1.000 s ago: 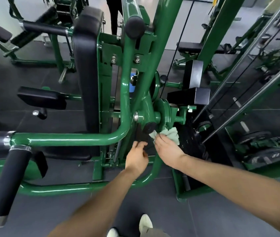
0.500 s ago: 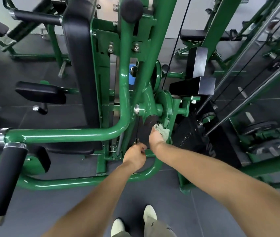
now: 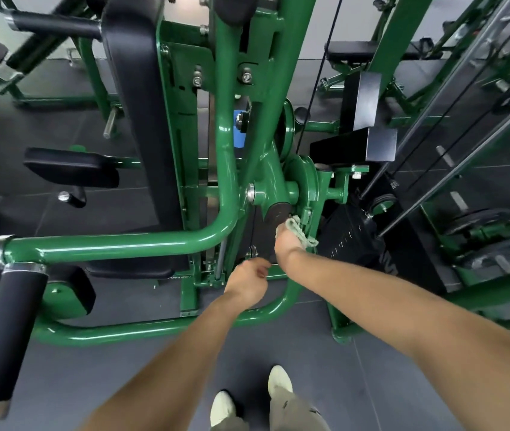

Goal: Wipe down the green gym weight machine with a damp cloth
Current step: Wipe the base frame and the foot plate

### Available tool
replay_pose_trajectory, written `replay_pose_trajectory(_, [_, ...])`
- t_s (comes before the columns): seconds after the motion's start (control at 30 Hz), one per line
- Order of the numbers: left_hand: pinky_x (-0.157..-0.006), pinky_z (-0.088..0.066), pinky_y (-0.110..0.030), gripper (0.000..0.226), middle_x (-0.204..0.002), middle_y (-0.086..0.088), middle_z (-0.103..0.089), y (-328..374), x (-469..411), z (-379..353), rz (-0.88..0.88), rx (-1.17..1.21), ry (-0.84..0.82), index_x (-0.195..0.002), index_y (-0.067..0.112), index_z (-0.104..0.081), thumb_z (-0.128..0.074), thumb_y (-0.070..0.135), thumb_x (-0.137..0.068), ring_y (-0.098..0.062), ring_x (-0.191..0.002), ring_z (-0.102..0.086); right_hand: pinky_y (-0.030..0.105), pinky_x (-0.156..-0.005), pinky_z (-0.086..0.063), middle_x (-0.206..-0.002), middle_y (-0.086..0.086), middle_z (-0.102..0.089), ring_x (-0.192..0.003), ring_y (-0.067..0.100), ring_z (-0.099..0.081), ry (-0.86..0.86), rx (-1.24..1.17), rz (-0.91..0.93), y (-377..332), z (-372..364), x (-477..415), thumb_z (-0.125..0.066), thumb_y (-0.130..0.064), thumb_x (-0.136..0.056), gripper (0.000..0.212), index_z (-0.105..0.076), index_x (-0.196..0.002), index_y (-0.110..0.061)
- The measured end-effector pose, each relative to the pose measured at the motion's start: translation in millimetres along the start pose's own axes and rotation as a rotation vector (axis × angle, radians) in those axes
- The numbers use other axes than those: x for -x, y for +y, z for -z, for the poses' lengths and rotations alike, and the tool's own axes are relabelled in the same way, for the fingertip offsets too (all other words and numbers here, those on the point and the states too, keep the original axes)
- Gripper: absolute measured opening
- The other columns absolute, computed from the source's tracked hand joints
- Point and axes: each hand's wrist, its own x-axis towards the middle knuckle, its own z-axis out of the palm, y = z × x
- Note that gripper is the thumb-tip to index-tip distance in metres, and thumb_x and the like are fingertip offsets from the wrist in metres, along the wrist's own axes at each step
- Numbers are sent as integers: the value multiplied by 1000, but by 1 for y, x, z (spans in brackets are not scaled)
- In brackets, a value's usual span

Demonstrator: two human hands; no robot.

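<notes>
Right hand: right hand (image 3: 287, 241) reaches fwd into the machine, fingers curled round the cloth (image 3: 301, 233), pressing it vs the frame just below the pivot hub (image 3: 291, 191).
Cloth: pale green, bunched up, sticks out to the right of the knuckles; touching a black end cap (image 3: 275, 214) on one side & the green disc housing on the other.
Left hand: left hand (image 3: 247, 283) sits lower & nearer, loosely curled, thumb towards fingertips. Right by a small metal clip (image 3: 252, 251) on the dark panel; can't tell if it's pinching anything, blurred.
Machine: green machine (image 3: 116, 247), glossy tube frame. Big curved tube runs from left edge across, bends up at centre. Second tube loops low along the floor under both forearms.
Pads: tall black back pad (image 3: 141, 119) upright, left of centre. Small black seat pad (image 3: 70, 166) further left. Black foam roller (image 3: 4, 331) lower left w/ chrome collars.
Weight side: black weight stack (image 3: 353, 241) just right of the cloth. Black cable (image 3: 319, 73) runs up from the pulley area. Chrome guide rods slant across upper right.
Floor: dark grey tiles (image 3: 403, 384).
Feet: two pale shoes (image 3: 278, 379) at bottom centre, toes towards the machine.
Background: more green gear & black benches beyond, upper left & upper right.
</notes>
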Motion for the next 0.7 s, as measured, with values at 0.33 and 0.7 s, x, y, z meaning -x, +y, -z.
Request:
replay_pose_trajectory(0.33, [-109,-49,-45,35,-121,-10,-73,37,33,-5,54,335,-292,-115,14,-68,-68,6,-82,-18,-110,-65,46,-123,-25,-148,9,-56,-141,31,-45,340,-740,-103,-20,-32,36,-61,-30,-95,47,-61,-140,-16])
replay_pose_trajectory(0.7, [-103,-56,-41,45,-125,-5,-75,76,50,-39,-45,878,-401,-135,21,-65,-73,8,-93,-23,-117,-71,25,-99,-52,-134,-25,-61,-123,0,-60,833,-2841,-475,-63,-95,138,-54,18,-88,83,-46,-149,-39])
